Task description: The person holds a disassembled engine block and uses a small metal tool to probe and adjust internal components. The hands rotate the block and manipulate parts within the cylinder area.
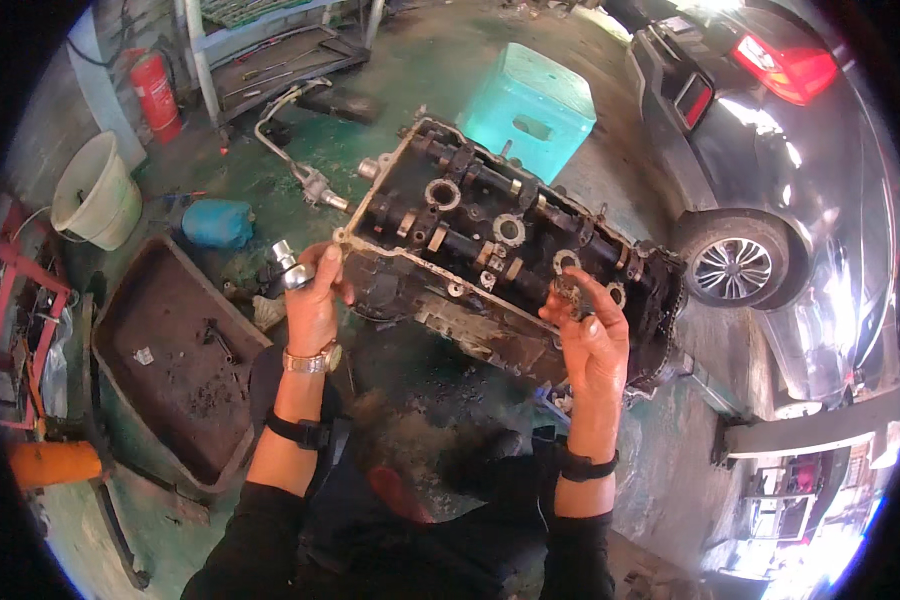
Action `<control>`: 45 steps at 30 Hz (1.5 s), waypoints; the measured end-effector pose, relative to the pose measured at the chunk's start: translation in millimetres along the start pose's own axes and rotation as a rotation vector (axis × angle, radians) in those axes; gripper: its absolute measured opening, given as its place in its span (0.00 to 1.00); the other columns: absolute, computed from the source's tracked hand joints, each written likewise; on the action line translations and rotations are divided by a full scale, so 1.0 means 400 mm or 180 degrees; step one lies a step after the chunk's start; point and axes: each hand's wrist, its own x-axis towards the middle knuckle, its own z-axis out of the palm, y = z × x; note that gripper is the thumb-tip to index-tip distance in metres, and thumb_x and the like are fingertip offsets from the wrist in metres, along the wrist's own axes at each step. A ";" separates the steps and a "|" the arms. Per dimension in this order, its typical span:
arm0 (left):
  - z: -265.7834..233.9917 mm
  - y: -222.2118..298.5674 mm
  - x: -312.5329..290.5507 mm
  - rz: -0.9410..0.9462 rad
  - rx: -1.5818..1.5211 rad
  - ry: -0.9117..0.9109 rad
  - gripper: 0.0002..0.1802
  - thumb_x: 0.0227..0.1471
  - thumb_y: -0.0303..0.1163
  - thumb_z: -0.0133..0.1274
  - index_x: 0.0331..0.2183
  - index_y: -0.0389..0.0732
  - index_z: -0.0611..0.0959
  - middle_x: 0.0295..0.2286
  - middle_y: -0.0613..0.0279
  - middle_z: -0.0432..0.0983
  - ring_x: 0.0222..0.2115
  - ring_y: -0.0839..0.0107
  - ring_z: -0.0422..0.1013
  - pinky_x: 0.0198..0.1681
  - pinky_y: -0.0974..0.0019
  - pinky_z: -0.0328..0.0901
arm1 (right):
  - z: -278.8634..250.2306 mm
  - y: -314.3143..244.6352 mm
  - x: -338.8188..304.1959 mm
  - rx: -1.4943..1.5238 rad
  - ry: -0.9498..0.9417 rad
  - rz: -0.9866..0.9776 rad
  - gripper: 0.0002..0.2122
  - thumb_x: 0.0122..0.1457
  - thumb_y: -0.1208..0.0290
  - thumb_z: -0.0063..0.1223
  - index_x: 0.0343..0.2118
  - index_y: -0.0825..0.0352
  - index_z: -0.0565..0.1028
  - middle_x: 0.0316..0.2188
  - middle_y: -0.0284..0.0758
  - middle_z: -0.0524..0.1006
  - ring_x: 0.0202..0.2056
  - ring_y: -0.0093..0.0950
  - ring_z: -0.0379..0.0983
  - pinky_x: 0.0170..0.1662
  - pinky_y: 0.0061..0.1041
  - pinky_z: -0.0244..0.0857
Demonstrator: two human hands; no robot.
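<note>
Head — engine (482, 222) above green garage floor (420, 62)

The left forearm (282, 462) and right forearm (584, 495) reach forward from the body, the left hand (313, 302) curled in a grip, the right hand (596, 350) held well apart from it with its fingers (606, 302) bent

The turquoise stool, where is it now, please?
In the head view, the turquoise stool is upper right of centre, just beyond the engine, left of the car.
</note>
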 end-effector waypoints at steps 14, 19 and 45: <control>-0.005 0.004 -0.001 0.0004 0.0089 -0.0142 0.21 0.57 0.40 0.60 0.42 0.32 0.77 0.22 0.68 0.65 0.17 0.76 0.63 0.20 0.70 0.61 | 0.096 -0.031 0.047 -0.2160 -0.0033 -0.0162 0.29 0.45 0.81 0.67 0.54 0.73 0.72 0.43 0.32 0.77 0.44 0.22 0.72 0.51 0.24 0.65; -0.002 0.009 -0.003 0.0038 0.0176 -0.0137 0.22 0.56 0.42 0.60 0.41 0.32 0.78 0.22 0.68 0.66 0.18 0.76 0.64 0.20 0.70 0.62 | 0.114 -0.032 0.065 -0.3046 -0.0285 -0.0560 0.26 0.44 0.82 0.68 0.50 0.72 0.74 0.43 0.39 0.78 0.45 0.28 0.74 0.48 0.27 0.69; 0.006 0.022 -0.008 0.0097 0.0128 -0.0100 0.17 0.55 0.38 0.62 0.37 0.32 0.81 0.22 0.67 0.73 0.15 0.79 0.67 0.18 0.73 0.60 | 0.155 -0.020 0.115 -0.4782 -0.0737 -0.0711 0.26 0.44 0.67 0.69 0.48 0.64 0.75 0.40 0.41 0.77 0.42 0.44 0.72 0.45 0.39 0.66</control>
